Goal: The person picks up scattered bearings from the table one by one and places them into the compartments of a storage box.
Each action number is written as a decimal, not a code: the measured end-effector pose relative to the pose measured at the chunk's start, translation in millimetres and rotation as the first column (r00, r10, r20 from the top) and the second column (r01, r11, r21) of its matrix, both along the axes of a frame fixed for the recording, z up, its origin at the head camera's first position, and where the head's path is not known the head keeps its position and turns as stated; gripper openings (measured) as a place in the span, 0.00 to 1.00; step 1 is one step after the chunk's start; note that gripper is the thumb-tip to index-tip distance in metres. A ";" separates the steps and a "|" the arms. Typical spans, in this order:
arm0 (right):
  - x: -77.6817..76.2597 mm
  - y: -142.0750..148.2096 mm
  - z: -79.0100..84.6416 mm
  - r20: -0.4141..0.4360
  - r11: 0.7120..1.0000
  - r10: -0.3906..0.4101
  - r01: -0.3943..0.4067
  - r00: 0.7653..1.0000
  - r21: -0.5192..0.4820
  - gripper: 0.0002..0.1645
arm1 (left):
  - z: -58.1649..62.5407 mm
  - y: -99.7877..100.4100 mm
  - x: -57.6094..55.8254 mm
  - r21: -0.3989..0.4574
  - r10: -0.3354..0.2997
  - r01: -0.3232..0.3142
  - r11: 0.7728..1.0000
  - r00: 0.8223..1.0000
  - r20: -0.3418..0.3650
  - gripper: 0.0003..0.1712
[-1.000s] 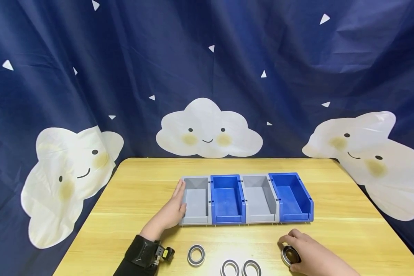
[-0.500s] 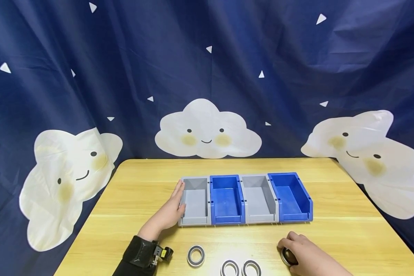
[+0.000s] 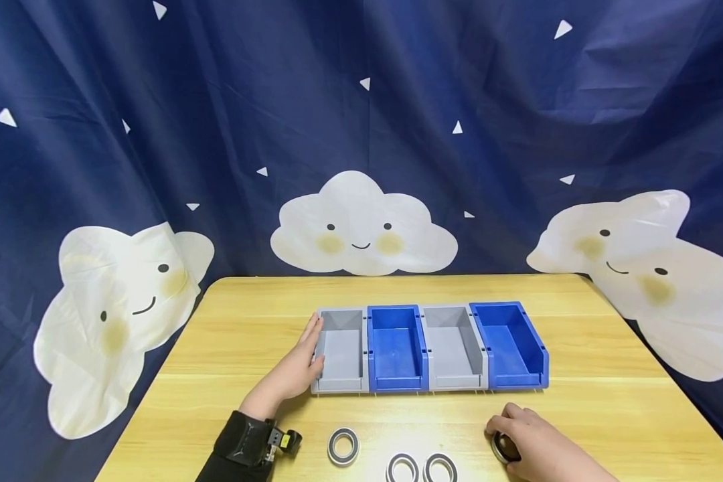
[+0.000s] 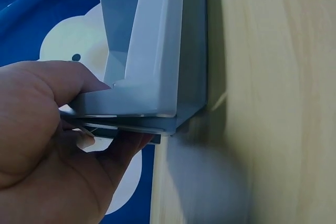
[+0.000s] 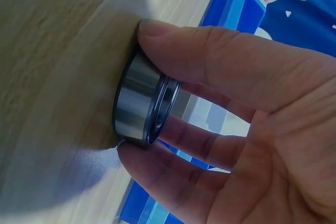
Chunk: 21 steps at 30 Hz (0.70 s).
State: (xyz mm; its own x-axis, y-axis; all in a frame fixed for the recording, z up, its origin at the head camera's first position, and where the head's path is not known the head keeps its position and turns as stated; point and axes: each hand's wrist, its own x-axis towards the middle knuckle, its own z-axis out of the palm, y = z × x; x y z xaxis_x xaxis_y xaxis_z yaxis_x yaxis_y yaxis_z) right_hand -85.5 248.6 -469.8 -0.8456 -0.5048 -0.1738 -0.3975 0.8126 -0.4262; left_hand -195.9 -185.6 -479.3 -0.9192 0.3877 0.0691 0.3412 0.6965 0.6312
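Note:
My left hand [image 3: 289, 375] is at the left end of a joined row of bins. In the left wrist view, its thumb goes over the side wall of the grey bin [image 4: 152, 51] while the fingers lie along the outside, pinching that wall. At the front right, my right hand [image 3: 539, 445] holds a ball bearing [image 5: 137, 100] between thumb and fingers. The bearing has a shiny steel outer ring and lies flat, close against the tabletop. From the head view my fingers cover much of it.
Two blue bins, one [image 3: 395, 385] beside the left grey bin and another [image 3: 518, 380] at the right end, flank a second grey bin [image 3: 458, 383]. Three more bearings lie on the wooden table [image 3: 259, 294]: one [image 3: 333, 455] at left, two [image 3: 391, 466] [image 3: 452, 466] side by side.
My right hand has shifted slightly left and its fingers now cover more of the bearing. The left hand stays at the grey bin.

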 end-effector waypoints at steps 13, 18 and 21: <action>1.1 -2.2 1.0 0.047 0.999 -0.031 0.030 0.998 0.010 0.21 | 3.5 -0.4 1.2 -0.004 0.012 -0.012 1.000 1.000 0.005 0.42; 0.5 -1.5 2.1 0.090 0.999 -0.043 0.043 0.995 0.004 0.20 | 2.8 -1.3 2.0 -0.002 0.014 -0.014 1.000 1.000 0.008 0.43; 0.4 0.6 3.4 0.075 1.000 -0.030 0.030 0.997 0.000 0.21 | 2.6 -1.3 1.7 0.002 0.014 -0.014 1.000 1.000 0.014 0.43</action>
State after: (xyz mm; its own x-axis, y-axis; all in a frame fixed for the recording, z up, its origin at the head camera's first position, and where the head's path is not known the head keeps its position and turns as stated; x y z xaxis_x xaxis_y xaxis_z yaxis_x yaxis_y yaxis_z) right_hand -85.1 249.1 -466.4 -0.8452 -0.4793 -0.2365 -0.3395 0.8231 -0.4552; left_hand -194.1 -186.9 -476.7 -0.9254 0.3748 0.0570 0.3227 0.6997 0.6374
